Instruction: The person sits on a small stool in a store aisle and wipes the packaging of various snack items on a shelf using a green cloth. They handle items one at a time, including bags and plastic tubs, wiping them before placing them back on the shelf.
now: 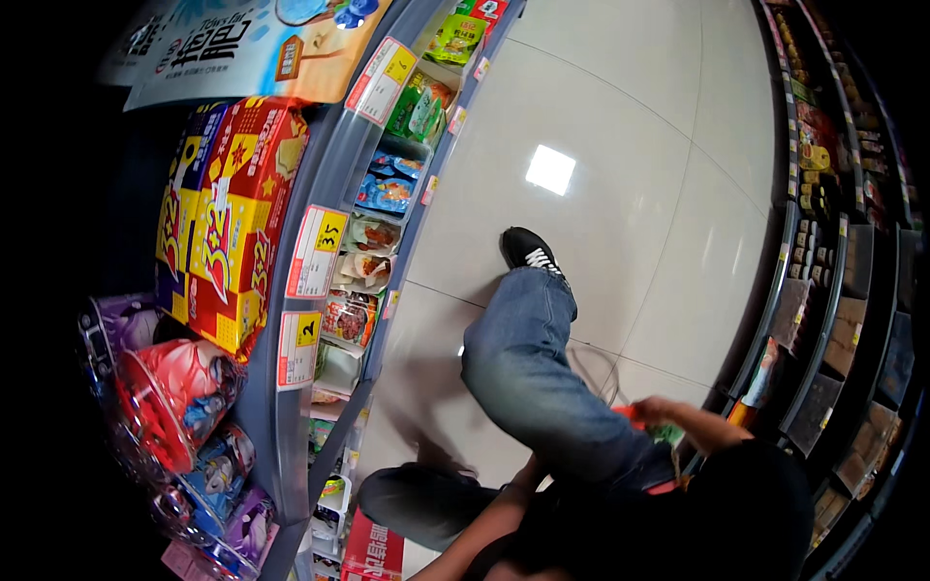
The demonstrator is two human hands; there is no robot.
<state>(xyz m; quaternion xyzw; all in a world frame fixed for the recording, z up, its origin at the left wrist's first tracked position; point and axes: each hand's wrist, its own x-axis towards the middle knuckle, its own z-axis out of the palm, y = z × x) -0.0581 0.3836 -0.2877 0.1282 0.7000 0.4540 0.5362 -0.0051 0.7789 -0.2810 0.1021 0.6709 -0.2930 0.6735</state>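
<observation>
My right hand (652, 409) is at the lower right, beside the thigh in blue jeans (534, 356), its fingers closed on a red-orange thing (626, 413) that is mostly hidden. Something green (667, 434) shows just below that hand. My left forearm reaches up from the bottom edge towards the bent legs, and its hand is hidden behind them. A thin curved loop lies or hangs over the floor near the right hand; what it belongs to cannot be told. A black shoe with white laces (534, 250) stands on the tiles.
At left rises a shelf (320, 171) with red and yellow biscuit packs (232, 225), toy-like cups (178, 396), price tags (317, 250) and lower bins of snack bags (389, 181). Pale glossy floor tiles (617, 181) run between it and another stocked shelf (788, 218) at right. A red carton (374, 545) stands at the bottom.
</observation>
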